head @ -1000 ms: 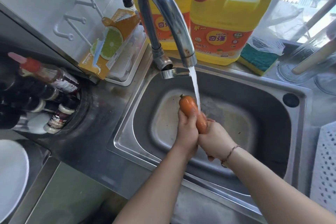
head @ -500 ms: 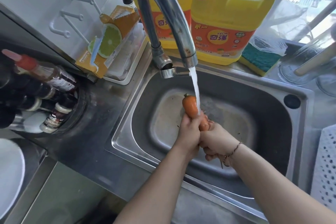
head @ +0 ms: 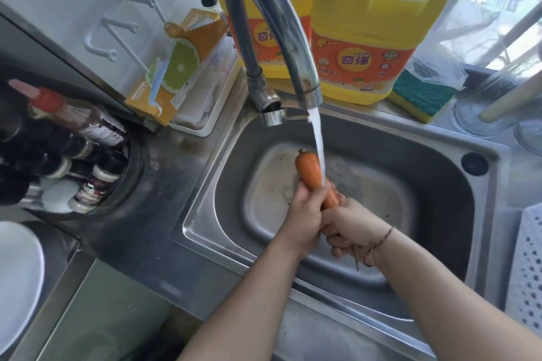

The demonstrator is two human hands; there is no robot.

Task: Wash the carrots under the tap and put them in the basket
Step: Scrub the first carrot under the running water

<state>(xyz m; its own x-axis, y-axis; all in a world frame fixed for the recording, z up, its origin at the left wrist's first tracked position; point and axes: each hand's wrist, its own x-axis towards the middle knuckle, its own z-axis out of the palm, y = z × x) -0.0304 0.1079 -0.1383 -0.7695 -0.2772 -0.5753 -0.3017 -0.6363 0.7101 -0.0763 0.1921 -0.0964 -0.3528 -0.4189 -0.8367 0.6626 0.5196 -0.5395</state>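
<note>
both hands hold one carrot [head: 308, 171] over the middle of the sink [head: 381, 161], under running water [head: 319, 143] from the tap [head: 272, 23]. left hand [head: 305, 215] has fingers curled round the carrot's middle, thumb side up against it. right hand [head: 350, 227] grips the lower end, fingers folded under, knuckles facing camera; thin cord bracelet [head: 378, 246] on that wrist. carrot tilts up and to the left, stem end highest, the stream hitting its right side just above the left hand. lower tip hidden inside the right fist.

white perforated basket [head: 525, 272] sits at the right edge of the counter, just beside the sink rim, only partly in frame; cannot tell what's in it.

behind the sink along the back edge: two yellow detergent jugs [head: 363, 38] with red caps, a green-yellow sponge [head: 419, 94] to their right, a glass jar [head: 484, 102] at the far right corner. back left: orange box with lime picture [head: 176, 67] leaning on a white tray [head: 205, 97]. left of the sink a round recess holding sauce bottles [head: 85, 126]. white plate [head: 17, 281] at the near left corner.
</note>
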